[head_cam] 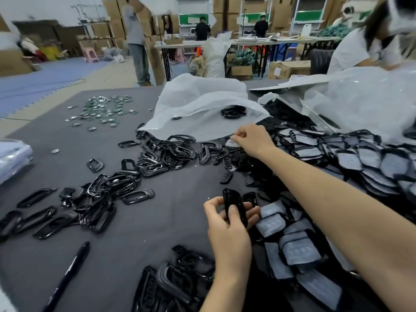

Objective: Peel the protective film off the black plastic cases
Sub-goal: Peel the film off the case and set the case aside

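Black marker pen (pixel 67 278) lay nearest on the grey table mat (pixel 135 233). Left hand (pixel 227 226) gripped one black case (pixel 231 197) roughly upright, fingers curled round it. Just right of it was a heap of film-covered cases (pixel 295 251). Further out, right hand (pixel 254 139) pinched a pale film piece (pixel 231 143) at its fingertips, over loose black frames (pixel 157 163). Beyond that sat a crumpled white plastic bag (pixel 198 104). Small shiny parts (pixel 103 109) were scattered far left. Another person (pixel 360 48) was at far right.
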